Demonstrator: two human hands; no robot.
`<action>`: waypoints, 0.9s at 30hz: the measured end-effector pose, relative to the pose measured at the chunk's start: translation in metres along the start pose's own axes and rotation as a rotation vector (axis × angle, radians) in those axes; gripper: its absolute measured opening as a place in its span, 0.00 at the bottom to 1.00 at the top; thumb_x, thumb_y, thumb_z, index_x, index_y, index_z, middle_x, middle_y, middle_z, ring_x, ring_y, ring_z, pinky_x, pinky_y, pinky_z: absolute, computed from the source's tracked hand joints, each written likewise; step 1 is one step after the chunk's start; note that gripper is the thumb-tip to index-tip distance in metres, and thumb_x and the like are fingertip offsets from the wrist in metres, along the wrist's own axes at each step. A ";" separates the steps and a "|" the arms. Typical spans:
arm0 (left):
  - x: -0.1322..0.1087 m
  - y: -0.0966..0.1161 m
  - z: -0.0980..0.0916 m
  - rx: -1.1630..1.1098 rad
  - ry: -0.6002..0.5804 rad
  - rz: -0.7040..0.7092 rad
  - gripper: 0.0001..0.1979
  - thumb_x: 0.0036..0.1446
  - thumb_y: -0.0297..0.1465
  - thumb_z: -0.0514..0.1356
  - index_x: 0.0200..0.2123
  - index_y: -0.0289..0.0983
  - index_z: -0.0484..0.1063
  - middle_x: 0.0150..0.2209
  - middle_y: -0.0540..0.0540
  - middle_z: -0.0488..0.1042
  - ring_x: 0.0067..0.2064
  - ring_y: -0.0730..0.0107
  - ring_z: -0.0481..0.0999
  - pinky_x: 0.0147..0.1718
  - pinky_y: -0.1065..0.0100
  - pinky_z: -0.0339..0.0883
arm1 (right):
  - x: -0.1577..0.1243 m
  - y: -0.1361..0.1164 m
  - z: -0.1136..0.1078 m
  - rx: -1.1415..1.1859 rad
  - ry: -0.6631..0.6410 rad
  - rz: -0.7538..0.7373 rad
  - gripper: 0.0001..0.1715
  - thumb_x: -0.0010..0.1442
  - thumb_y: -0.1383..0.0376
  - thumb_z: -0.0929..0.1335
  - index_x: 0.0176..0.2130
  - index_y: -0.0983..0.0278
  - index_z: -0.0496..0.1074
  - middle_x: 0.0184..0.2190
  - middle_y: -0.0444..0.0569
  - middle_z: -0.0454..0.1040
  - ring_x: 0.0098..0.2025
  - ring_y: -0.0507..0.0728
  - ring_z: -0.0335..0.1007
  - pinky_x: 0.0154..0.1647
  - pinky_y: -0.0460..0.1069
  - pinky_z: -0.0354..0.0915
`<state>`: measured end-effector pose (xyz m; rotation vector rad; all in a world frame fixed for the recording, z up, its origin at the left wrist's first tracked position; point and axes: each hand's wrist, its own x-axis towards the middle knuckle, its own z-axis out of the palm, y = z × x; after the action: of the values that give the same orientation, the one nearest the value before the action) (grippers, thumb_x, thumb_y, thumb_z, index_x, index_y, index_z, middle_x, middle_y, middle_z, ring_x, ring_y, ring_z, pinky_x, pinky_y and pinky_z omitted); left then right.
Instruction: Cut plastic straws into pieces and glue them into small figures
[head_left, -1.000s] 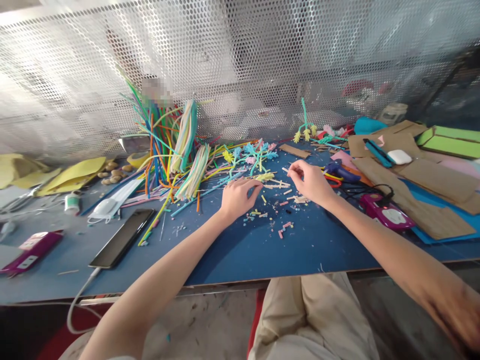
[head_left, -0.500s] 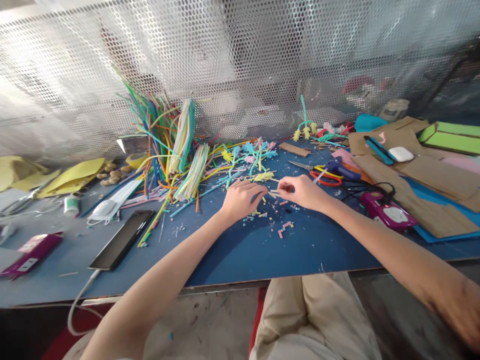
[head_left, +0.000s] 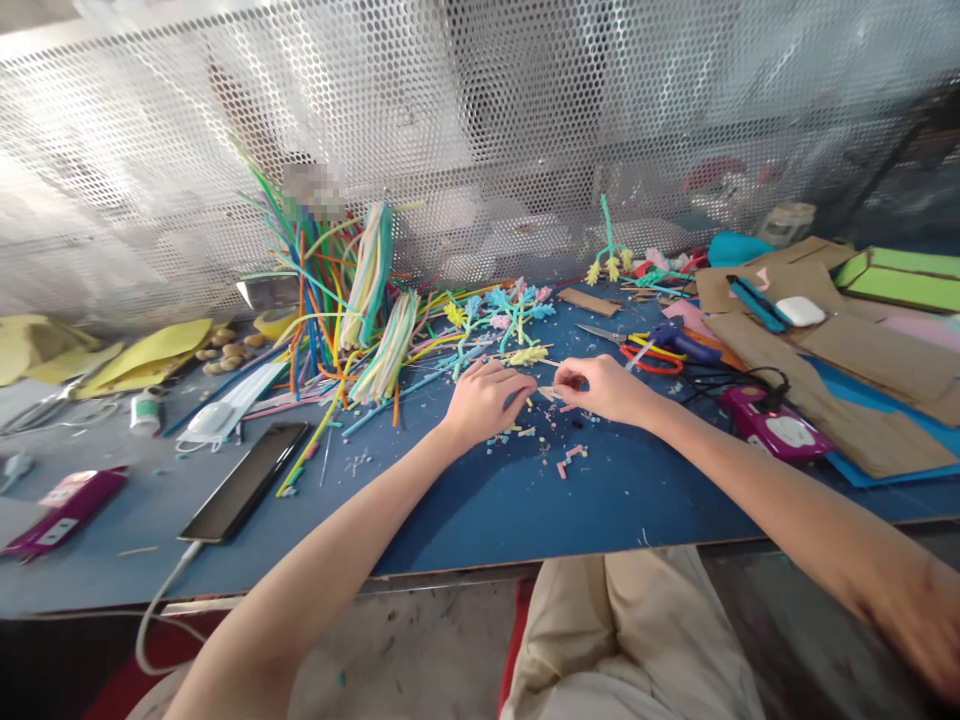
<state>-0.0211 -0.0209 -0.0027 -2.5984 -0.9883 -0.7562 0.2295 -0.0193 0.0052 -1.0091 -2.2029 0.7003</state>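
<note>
My left hand (head_left: 487, 402) and my right hand (head_left: 604, 388) meet over the blue table, fingertips pinched close together. A small pale strip (head_left: 547, 392) spans the gap between them; its exact kind is too small to make out. Just behind my fingers lie a yellow pipe-cleaner piece (head_left: 527, 355) and pipe-cleaner sprigs (head_left: 517, 305) in blue, pink, yellow and green. Cut pink bits (head_left: 572, 460) and other pastel scraps are scattered below and around the hands. Scissors with orange handles (head_left: 651, 358) rest behind my right hand, beside a dark blue glue gun (head_left: 688, 342).
Bundles of pipe cleaners (head_left: 371, 290) stand at the back left, before a perforated metal panel (head_left: 480, 130). A charging phone (head_left: 246, 482) and purple power strip (head_left: 64, 510) lie left. Brown paper pieces (head_left: 874, 360) and another purple power strip (head_left: 776, 422) occupy the right.
Both hands hold nearly the same pose, with only slight finger movement around the pale strip. The view has shifted very slightly.
</note>
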 end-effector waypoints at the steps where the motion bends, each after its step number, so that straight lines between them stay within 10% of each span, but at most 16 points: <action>1: 0.000 0.000 0.000 0.001 0.000 -0.002 0.12 0.69 0.35 0.56 0.43 0.42 0.80 0.39 0.47 0.83 0.41 0.64 0.76 0.44 0.62 0.66 | 0.000 0.000 0.000 -0.005 0.012 -0.008 0.09 0.64 0.59 0.67 0.38 0.62 0.72 0.32 0.47 0.80 0.33 0.54 0.75 0.37 0.50 0.68; 10: 0.000 -0.001 0.001 -0.011 0.019 -0.061 0.11 0.70 0.36 0.56 0.42 0.42 0.79 0.40 0.49 0.83 0.40 0.66 0.78 0.45 0.64 0.67 | -0.001 0.003 -0.002 0.026 -0.051 -0.006 0.20 0.66 0.54 0.67 0.54 0.60 0.66 0.36 0.47 0.83 0.35 0.58 0.78 0.36 0.53 0.68; 27: -0.002 -0.005 0.003 0.011 0.124 0.015 0.11 0.67 0.40 0.61 0.48 0.46 0.80 0.40 0.49 0.84 0.40 0.70 0.83 0.40 0.68 0.69 | -0.001 0.008 0.002 0.226 -0.101 0.066 0.18 0.68 0.55 0.66 0.53 0.61 0.70 0.37 0.49 0.83 0.38 0.57 0.81 0.40 0.52 0.76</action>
<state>-0.0250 -0.0167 -0.0064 -2.5132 -0.9328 -0.8932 0.2323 -0.0160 -0.0013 -0.9517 -2.1244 1.0253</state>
